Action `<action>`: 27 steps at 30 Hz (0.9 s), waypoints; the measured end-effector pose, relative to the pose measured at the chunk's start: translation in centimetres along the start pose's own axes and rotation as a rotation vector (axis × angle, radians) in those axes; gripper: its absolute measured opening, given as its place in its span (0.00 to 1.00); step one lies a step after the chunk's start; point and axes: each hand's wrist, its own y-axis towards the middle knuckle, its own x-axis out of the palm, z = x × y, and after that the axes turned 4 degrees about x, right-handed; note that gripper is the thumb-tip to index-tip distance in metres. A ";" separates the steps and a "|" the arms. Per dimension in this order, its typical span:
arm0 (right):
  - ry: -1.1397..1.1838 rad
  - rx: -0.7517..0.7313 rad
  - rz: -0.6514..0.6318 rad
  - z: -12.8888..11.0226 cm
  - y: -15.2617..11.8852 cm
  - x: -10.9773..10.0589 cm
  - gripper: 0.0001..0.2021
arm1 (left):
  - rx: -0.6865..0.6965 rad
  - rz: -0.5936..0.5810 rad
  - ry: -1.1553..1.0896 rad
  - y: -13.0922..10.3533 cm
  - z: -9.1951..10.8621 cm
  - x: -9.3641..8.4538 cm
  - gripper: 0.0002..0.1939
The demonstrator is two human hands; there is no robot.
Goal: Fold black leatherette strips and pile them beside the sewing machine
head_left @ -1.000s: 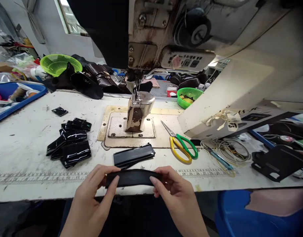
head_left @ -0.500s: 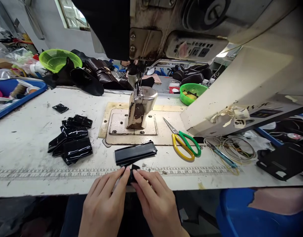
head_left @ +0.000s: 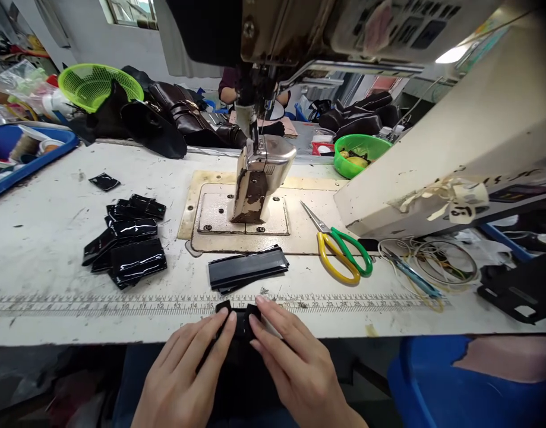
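At the table's front edge, a small black strip (head_left: 240, 321) lies between my hands with both ends turned up. My left hand (head_left: 190, 356) pinches its left end, and my right hand (head_left: 294, 356) grips the right end. Just beyond them is a stack of flat black strips (head_left: 248, 268). A pile of glossy black folded pieces (head_left: 136, 258) lies to the left, with one single piece (head_left: 104, 182) behind it. Behind the strips stands the sewing machine's metal post (head_left: 259, 184). Scissors (head_left: 339, 252) with yellow and green handles rest right of it, slightly open.
A printed ruler (head_left: 166, 307) runs along the front of the white table (head_left: 45, 238). A blue tray (head_left: 36, 166) is far left, cords (head_left: 442, 261) lie right. Green baskets, dark boots and a person's arms are behind. A blue stool (head_left: 424, 380) stands below.
My hands have moved apart, and the black strip's two ends now show separately with its middle visible between them. The camera view has shifted, and more of the person behind shows.
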 end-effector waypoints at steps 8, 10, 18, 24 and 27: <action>0.002 0.002 -0.071 0.5 -0.3 0.0 0.16 | 0.007 -0.005 -0.123 -0.4 -1.0 0.3 0.20; -0.018 -0.004 -0.075 0.5 -0.4 0.0 0.16 | 0.043 -0.047 -0.098 -0.8 -1.4 0.3 0.21; -0.020 -0.043 -0.110 0.1 0.0 -0.1 0.20 | 0.130 -0.018 -0.121 -1.0 -2.1 0.6 0.21; -0.029 -0.035 -0.099 0.1 -0.2 0.3 0.24 | 0.118 -0.013 -0.164 -0.9 -2.3 0.6 0.21; -0.042 -0.037 -0.107 0.1 -0.2 0.4 0.21 | 0.121 -0.037 -0.177 -1.0 -2.4 0.7 0.21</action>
